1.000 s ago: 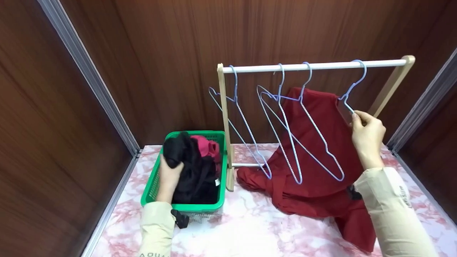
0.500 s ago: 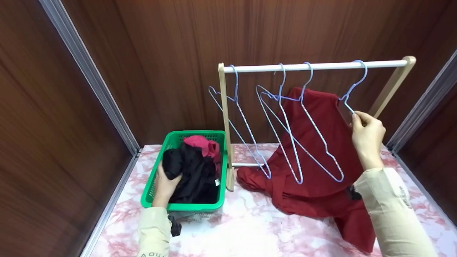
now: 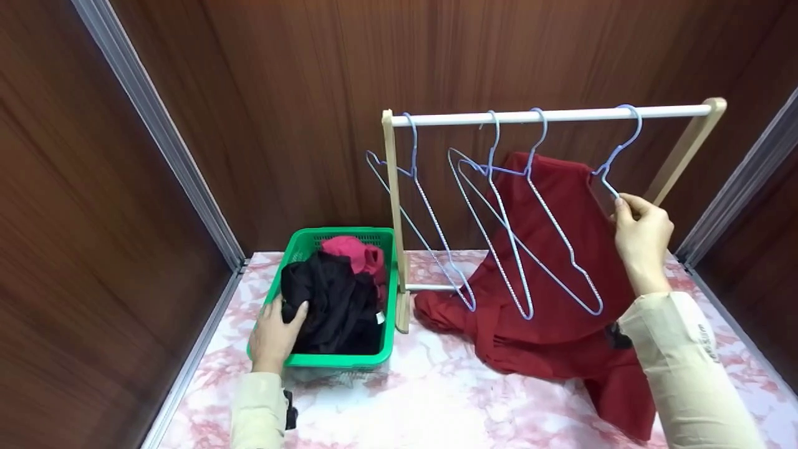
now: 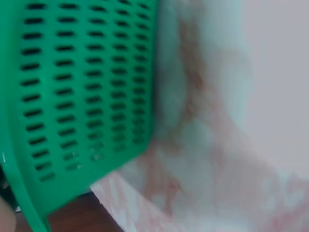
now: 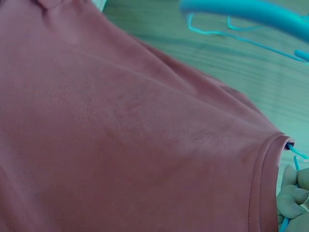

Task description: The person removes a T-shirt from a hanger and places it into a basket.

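My right hand pinches the shoulder wire of a light-blue hanger whose hook sits over the rack bar. The dark red garment drapes from that hanger onto the table. In the right wrist view, the garment's stitched edge lies beside my fingers. On the left, my left hand is at the near-left side of the green basket, thumb and fingers apart beside a black garment. The left wrist view shows mostly the basket's slotted outer wall.
A small rack with a white bar and wooden legs stands beside the basket. Three bare hangers hang on it, one of them a hanger near the left leg. A pink garment lies in the basket. Wood-grain panels surround the marbled tabletop.
My left hand has let the black garment down into the basket and drawn back toward the near-left rim. The right hand, its hanger and the red garment have stayed put.
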Demonstrator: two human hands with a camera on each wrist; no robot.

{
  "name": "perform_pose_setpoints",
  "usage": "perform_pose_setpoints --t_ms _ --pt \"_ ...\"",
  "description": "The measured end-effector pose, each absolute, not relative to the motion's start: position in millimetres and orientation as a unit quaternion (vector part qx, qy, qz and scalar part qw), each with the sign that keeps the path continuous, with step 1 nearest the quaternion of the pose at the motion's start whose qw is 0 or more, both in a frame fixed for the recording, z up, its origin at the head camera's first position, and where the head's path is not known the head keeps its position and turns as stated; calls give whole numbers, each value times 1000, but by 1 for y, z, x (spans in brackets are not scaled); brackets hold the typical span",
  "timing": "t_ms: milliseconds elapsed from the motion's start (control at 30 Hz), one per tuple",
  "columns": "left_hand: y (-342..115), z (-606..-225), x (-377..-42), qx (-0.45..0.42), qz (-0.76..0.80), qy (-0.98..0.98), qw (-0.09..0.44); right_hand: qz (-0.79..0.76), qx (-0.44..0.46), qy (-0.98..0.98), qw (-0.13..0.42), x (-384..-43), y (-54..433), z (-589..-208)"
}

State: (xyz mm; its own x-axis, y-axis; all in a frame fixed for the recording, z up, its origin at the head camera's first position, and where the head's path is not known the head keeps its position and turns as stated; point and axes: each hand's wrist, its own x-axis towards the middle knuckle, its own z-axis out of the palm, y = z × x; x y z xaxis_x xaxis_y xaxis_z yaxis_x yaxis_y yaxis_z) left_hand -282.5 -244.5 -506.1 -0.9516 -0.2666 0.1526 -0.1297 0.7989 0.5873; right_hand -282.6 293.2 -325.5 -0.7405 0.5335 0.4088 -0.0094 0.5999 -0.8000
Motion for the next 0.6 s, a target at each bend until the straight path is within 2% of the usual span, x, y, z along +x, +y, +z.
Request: perform_pose_setpoints --t_ms 167,333,467,600 --pt "-249 -513 -276 98 -264 -936 210 432 -162 -829 317 -283 293 -325" --pt "-253 -518 -273 142 -286 -906 277 443 -167 -823 313 -283 292 -324" --pt "-255 -520 -273 170 -297 -892 294 445 -167 -822 314 -283 292 -324" --pt "-259 -521 -272 183 -321 -893 256 450 -167 -821 311 -282 291 -323"
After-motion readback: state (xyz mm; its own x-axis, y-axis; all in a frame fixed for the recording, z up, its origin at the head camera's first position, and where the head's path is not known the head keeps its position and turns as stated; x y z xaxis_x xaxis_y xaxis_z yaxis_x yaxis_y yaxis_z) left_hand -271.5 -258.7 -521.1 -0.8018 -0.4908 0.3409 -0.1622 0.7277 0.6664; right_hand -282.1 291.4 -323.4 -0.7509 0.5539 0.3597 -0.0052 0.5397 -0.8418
